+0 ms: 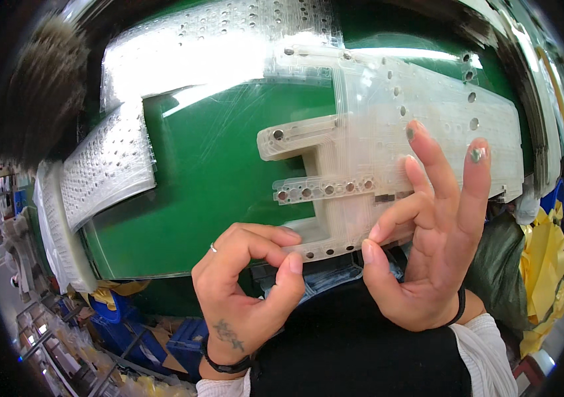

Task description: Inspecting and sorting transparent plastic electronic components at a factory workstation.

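Observation:
Between my hands, close to the table's front edge, is a clear plastic film strip [329, 252] with a row of dark round spots. My left hand [239, 274] pinches its left end between thumb and forefinger. My right hand [424, 255] pinches farther right along it, thumb against forefinger, its other fingers spread over a stack of translucent film sheets [369, 112] with fine printed lines. The strip appears to join this stack; my right fingers hide part of the overlap. A dotted tab [325, 190] and a rounded tab [279, 134] jut left from the stack.
The films lie on a green tabletop [196, 165]. Shiny dotted sheets [189, 59] cover its back, and another dotted sheet [110, 165] droops over the left edge. Blue bins [120, 331] stand below left; yellow material [546, 264] and a dark bag [503, 271] are at right.

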A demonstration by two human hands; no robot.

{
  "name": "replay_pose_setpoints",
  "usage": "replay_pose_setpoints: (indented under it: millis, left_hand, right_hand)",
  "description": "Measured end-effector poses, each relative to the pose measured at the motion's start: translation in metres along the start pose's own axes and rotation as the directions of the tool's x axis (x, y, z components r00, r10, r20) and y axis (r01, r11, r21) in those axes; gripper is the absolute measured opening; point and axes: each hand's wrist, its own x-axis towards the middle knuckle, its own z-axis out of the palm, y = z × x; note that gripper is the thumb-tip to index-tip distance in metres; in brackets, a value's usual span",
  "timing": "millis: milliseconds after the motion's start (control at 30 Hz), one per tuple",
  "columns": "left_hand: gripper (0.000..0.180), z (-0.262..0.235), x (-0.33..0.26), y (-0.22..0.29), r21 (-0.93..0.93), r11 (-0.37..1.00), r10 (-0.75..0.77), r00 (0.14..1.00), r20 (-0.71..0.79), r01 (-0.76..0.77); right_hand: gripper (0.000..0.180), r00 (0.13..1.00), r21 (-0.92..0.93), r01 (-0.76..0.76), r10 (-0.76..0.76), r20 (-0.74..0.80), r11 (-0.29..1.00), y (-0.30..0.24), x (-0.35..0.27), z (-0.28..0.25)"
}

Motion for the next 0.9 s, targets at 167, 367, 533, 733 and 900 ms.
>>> replay_pose_setpoints:
  millis: [167,367,533,733,900]
  left_hand:
    - [0.012,-0.0006,-0.0005,-0.0007,-0.004,1.0,0.019,1.0,0.004,-0.019]
    - [0.012,-0.0014,0.0006,-0.0011,-0.002,1.0,0.03,0.999,0.015,-0.03]
    - [0.012,-0.0012,0.0004,-0.0009,-0.001,1.0,0.023,1.0,0.015,-0.023]
    - [0.011,-0.0017,0.0006,-0.0016,-0.027,0.999,0.026,1.0,0.014,-0.026]
    - [0.011,-0.0019,0.0009,-0.0012,-0.035,0.999,0.019,1.0,0.014,-0.018]
  right_hand:
    - [0.101,1.0,0.035,-0.018,0.018,-0.002,0.999,0.0002,0.0001,-0.0006]
    - [0.1,1.0,0.025,-0.01,0.01,0.006,1.0,0.0,0.0008,-0.0009]
    - [0.099,1.0,0.006,-0.001,0.0,0.031,1.0,-0.0003,0.0016,-0.0026]
    - [0.097,0.999,0.002,-0.009,0.009,0.048,1.0,-0.0011,0.0021,-0.0034]
    - [0.097,0.999,-0.002,-0.016,0.016,0.052,1.0,-0.0017,0.002,-0.0036]
